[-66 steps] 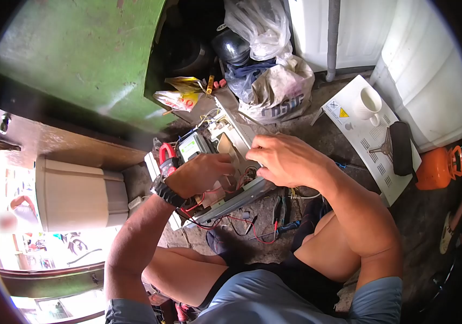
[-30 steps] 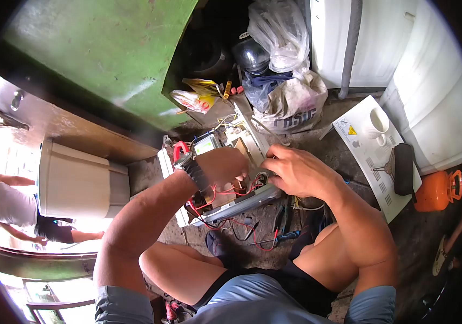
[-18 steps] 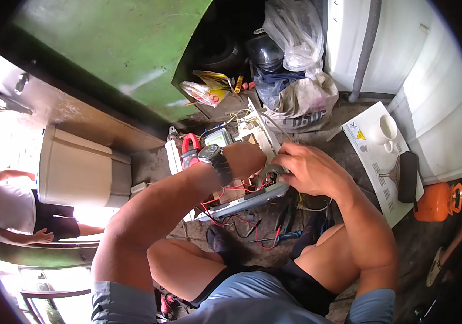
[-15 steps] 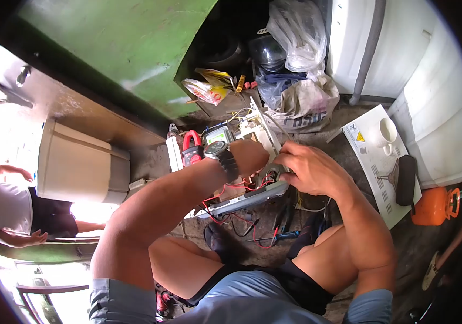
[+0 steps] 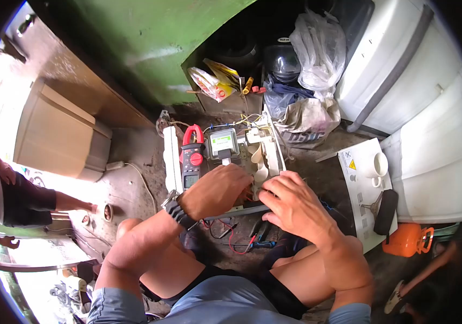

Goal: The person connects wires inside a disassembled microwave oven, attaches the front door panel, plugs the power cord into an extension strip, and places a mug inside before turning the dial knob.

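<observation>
An opened appliance chassis (image 5: 171, 157) with wiring and boards sits on the floor before me. My left hand (image 5: 221, 189), with a watch on the wrist, is over its near part, fingers curled down; what they hold, if anything, is hidden. Close on its right, my right hand (image 5: 291, 205) has bent fingers at the chassis edge, thumb apart from them, with nothing visible between. A red clamp meter (image 5: 192, 154) lies across the chassis at the left. Beside the meter is a grey box with a green-lit label (image 5: 221, 141). Red and black leads (image 5: 233, 232) run out below my hands.
Pliers (image 5: 261, 229) and a blue-handled screwdriver (image 5: 263, 244) lie near my feet. At right, a white panel (image 5: 356, 156) bears a mug (image 5: 378, 167) and a black pouch (image 5: 386, 211), near an orange tank (image 5: 408, 239). A sack (image 5: 309, 121) stands behind. Another person (image 5: 23, 197) is at left.
The view has turned, so the chassis appears more upright and the clamp meter shows fully. My hands remain close together over the chassis. The person at left now shows standing nearer, legs visible.
</observation>
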The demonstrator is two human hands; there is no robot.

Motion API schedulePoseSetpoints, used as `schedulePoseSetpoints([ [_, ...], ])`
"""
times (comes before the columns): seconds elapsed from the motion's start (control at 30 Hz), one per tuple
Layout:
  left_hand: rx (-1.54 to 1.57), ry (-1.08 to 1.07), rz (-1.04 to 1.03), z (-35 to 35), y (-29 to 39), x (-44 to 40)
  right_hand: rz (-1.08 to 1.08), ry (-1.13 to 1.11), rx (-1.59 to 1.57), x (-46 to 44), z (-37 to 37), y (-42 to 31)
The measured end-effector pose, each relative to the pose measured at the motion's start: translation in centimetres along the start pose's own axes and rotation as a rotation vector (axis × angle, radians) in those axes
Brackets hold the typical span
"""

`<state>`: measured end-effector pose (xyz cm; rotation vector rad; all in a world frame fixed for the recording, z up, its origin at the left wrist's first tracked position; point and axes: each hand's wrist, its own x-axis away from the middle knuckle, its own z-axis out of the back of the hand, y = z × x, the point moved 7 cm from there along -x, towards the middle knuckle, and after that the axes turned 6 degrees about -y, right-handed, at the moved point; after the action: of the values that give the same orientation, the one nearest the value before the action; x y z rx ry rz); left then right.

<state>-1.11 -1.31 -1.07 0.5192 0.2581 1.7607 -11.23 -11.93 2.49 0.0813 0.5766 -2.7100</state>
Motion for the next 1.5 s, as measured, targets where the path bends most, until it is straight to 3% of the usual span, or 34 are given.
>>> schedulePoseSetpoints([
  [0.07,0.026,0.131,-0.025,0.4,-0.2,0.5,-0.014,-0.066,0.011,-0.9,-0.8,0.4],
  [0.2,0.016,0.180,-0.034,0.1,-1.0,1.0,-0.041,-0.205,-0.012,-2.4,-2.6,1.3],
  [0.6,0.049,0.081,0.024,-0.2,-2.1,0.0,-0.169,-0.423,-0.017,-4.5,-4.3,1.7],
  [1.0,0.015,-0.066,0.016,0.0,-1.1,-1.3,-0.091,-0.288,-0.109,-2.8,-3.2,2.4],
  [1.3,-0.129,-0.097,0.048,-0.7,-0.8,-2.1,-0.161,-0.270,-0.205,-2.9,-1.8,2.2],
  [1.5,-0.156,-0.040,0.016,-0.2,0.2,-1.8,-0.138,-0.134,-0.158,-2.6,0.8,2.9],
])
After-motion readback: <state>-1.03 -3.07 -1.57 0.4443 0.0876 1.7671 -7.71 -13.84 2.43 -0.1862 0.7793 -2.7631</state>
